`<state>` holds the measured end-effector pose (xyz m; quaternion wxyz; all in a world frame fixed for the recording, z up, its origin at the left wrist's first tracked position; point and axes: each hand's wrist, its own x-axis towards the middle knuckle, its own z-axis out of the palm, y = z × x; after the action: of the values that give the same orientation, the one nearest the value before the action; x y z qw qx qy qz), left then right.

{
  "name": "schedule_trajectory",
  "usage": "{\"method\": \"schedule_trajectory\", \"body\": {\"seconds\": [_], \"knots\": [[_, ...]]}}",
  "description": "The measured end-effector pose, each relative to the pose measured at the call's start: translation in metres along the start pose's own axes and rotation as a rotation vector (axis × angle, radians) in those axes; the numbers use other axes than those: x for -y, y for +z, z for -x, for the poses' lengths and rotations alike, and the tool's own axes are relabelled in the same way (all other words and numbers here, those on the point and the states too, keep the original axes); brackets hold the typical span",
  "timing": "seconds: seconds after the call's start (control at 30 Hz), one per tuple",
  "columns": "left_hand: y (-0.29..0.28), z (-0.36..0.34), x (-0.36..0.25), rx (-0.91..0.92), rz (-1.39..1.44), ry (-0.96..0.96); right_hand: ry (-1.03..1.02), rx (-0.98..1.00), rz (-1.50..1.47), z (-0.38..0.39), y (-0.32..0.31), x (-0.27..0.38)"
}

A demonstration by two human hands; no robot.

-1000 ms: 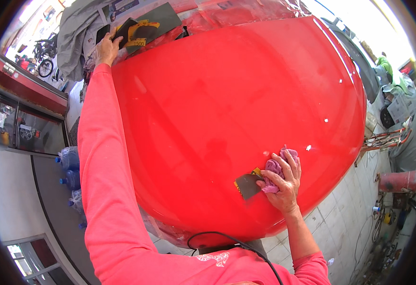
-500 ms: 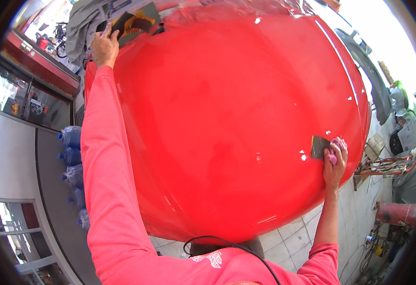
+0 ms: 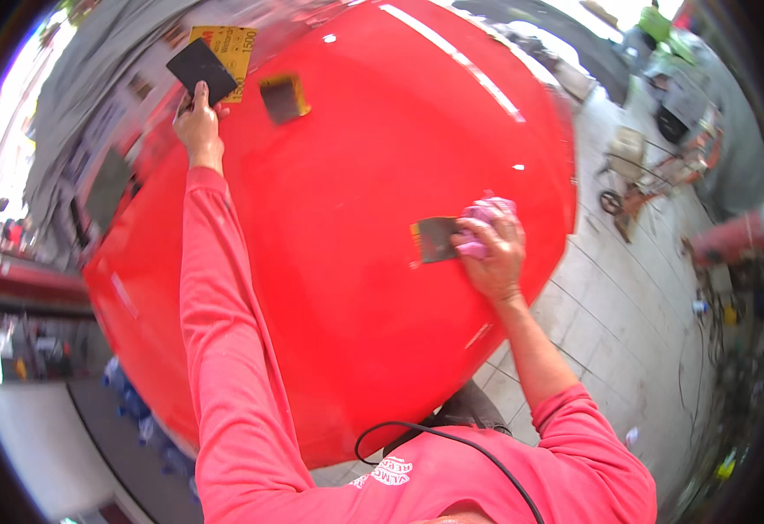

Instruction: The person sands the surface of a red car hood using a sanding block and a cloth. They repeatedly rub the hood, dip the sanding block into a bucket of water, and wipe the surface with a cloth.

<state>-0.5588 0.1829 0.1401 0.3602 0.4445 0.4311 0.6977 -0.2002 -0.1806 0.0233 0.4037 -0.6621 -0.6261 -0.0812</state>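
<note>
Dark sandpaper sheet [image 3: 436,239]: small, roughly square, lying flat on the glossy red car panel [image 3: 364,175], right of centre, pinned at its right edge. Pink cloth [image 3: 485,212] bunched up just beside it, touching. Second dark sandpaper sheet [image 3: 201,71] at the panel's far left edge, tilted diamond-wise.

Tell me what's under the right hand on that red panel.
The right hand presses a dark sanding sheet flat on the glossy red panel, with a pink cloth bunched under its fingers. The paint beneath sheet and cloth is covered, so its condition cannot be seen.
</note>
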Motion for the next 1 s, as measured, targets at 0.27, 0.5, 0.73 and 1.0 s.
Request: {"method": "schedule_trajectory", "body": {"seconds": [0.27,0.5,0.73,1.0], "knots": [[0.153,0.094,0.054,0.32,0.082,-0.161,0.004,0.018,-0.097,-0.003,-0.001,-0.015],[0.071,0.038,0.063,-0.04,-0.177,0.056,0.18,-0.126,-0.558,-0.053,-0.033,-0.131],[0.117,0.038,0.128,-0.211,-0.687,0.063,0.743,-0.15,-0.885,-0.227,-0.026,-0.244],[0.434,0.123,0.194,0.435,-0.201,-0.029,0.398,-0.097,0.039,-0.265,0.089,-0.287]]}}
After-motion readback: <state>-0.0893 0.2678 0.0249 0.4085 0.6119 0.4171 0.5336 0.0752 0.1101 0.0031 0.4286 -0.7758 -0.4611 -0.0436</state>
